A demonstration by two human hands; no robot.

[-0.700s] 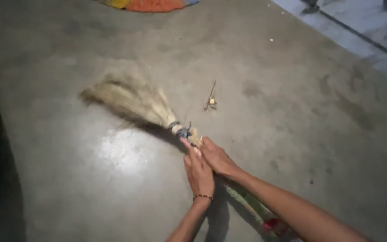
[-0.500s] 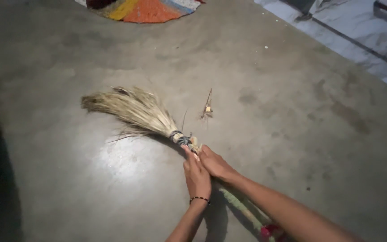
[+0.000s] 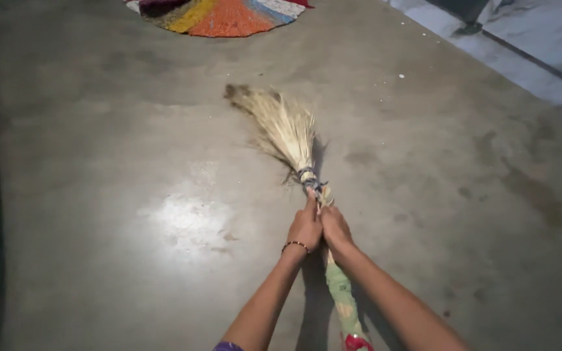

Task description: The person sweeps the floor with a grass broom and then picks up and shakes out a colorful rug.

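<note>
The left hand point(image 3: 305, 227) and the right hand point(image 3: 335, 227) are closed side by side around the neck of a grass broom point(image 3: 297, 151), just below the dark binding point(image 3: 309, 179) that ties the bristles to the handle. The two hands touch each other. The left index finger extends forward along the neck toward the binding. A dark beaded bracelet point(image 3: 294, 245) sits on the left wrist.

The broom lies along the grey concrete floor point(image 3: 112, 162), pointing away from the person. Its pale straw bristles point(image 3: 282, 123) fan out ahead of the hands, with the darker tips at the far end. The handle point(image 3: 341, 296) runs back between the forearms toward the bottom edge of the view. It is wrapped in a green covering, with a red section at the lowest visible part. The broom casts a narrow shadow on the floor beside the bristles.

A bright reflection point(image 3: 187, 218) lies on the floor left of the hands. A multicoloured woven mat point(image 3: 219, 14) with yellow, orange and blue segments lies at the top edge, well apart from the bristle tips. A lighter tiled surface point(image 3: 541, 45) borders the concrete at the upper right. Dark stains mark the floor right of the broom.
</note>
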